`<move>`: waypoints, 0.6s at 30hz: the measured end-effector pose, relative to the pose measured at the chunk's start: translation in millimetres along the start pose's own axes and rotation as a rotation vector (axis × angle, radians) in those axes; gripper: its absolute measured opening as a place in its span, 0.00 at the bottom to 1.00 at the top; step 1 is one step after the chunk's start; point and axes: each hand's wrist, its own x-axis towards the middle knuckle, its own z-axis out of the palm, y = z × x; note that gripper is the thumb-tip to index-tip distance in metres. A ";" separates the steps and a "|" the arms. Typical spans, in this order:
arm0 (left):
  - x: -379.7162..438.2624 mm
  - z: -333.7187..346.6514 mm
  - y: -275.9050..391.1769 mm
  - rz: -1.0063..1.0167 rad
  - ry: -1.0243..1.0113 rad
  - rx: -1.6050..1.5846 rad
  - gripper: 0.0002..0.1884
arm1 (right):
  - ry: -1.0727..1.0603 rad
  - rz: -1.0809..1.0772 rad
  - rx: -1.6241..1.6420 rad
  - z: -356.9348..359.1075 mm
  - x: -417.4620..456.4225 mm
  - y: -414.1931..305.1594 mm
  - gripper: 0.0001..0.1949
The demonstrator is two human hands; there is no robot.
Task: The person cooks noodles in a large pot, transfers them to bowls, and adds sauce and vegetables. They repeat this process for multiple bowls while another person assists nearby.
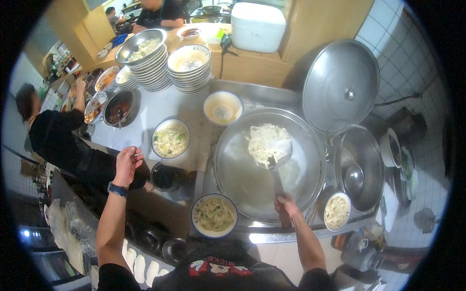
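Note:
My right hand [285, 205] grips the dark handle of a strainer ladle [287, 150]. Wide white noodles [267, 140] lie heaped on the ladle over a large round pot of cloudy liquid [240, 185]. My left hand [127, 163] is raised with fingers loosely curled and holds nothing. To its right, a bowl of noodles with greens [171, 139] stands on the steel counter. Another noodle bowl [214, 215] sits at the pot's lower left. Behind the pot's rim is a bowl [222, 108] with a little pale liquid. A small bowl of pale food pieces [337, 211] stands at the pot's right.
Stacked bowls [189, 69] and a metal bowl of noodles [141, 49] stand at the back. A large lid [341, 86] leans right of the pot, behind a second metal basin [360, 171]. A co-worker [62, 134] reaches over topping bowls at left. Dough pieces [139, 268] lie below my left arm.

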 end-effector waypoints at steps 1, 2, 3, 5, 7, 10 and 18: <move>-4.9 -5.9 -0.6 0.006 0.020 -0.011 0.07 | -0.025 0.029 0.013 0.0 -7.8 -6.1 0.16; -8.9 -11.0 -2.8 0.012 0.042 -0.024 0.07 | -0.051 0.058 0.025 -5.6 -17.7 -12.1 0.16; -12.0 -15.9 -3.3 0.021 0.063 -0.036 0.07 | -0.077 0.086 0.037 -7.9 -26.6 -18.7 0.16; -20.9 -21.4 -7.2 0.005 0.092 -0.045 0.06 | -0.073 0.019 -0.058 -3.8 -48.2 -34.2 0.15; -24.8 -27.2 -15.9 0.029 0.064 -0.057 0.07 | -0.030 -0.035 -0.171 -1.7 -65.1 -21.6 0.15; -17.1 -36.4 -44.6 -0.044 0.109 -0.082 0.07 | 0.022 -0.187 -0.264 -22.2 -81.6 45.0 0.17; 74.6 -64.1 -98.4 -0.170 0.063 -0.100 0.08 | 0.107 0.168 0.144 -1.8 -76.3 55.1 0.06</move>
